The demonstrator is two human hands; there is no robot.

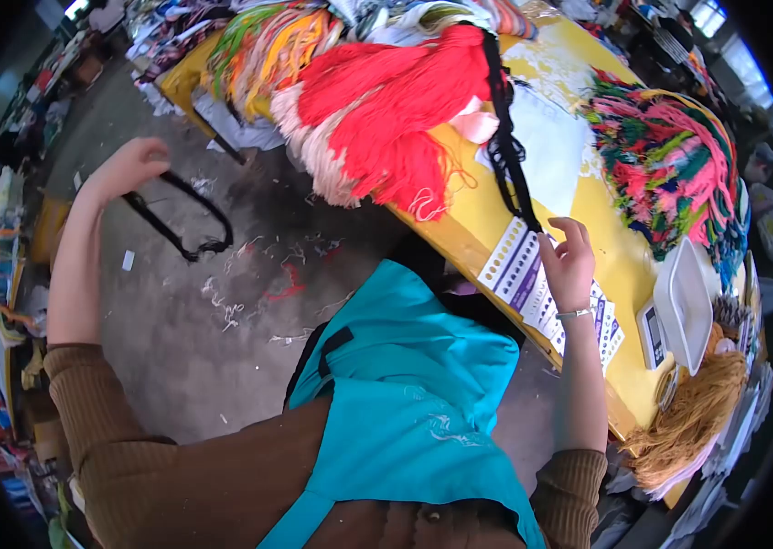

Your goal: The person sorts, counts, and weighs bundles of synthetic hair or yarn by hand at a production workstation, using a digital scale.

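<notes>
My left hand (pixel 133 167) is raised out to the side over the floor, fingers closed on a loop of black yarn (pixel 208 209) that hangs from it. At the yellow table's near edge, my right hand (pixel 569 265) has its fingers curled at the lower end of a long black yarn hank (pixel 504 137). This hank runs down the table beside a big bundle of red and pale pink yarn (pixel 377 110). Just under my right hand lie printed cards with purple bands (pixel 519 265); the hand partly covers them.
On the yellow table (pixel 460 238) are a multicoloured yarn bundle (pixel 665 160), a scale (pixel 652 334) with a white tray (pixel 684 302), and tan yarn (pixel 693 416). Orange and green yarn (pixel 272 50) lies at the far end. Thread scraps (pixel 286 282) litter the floor.
</notes>
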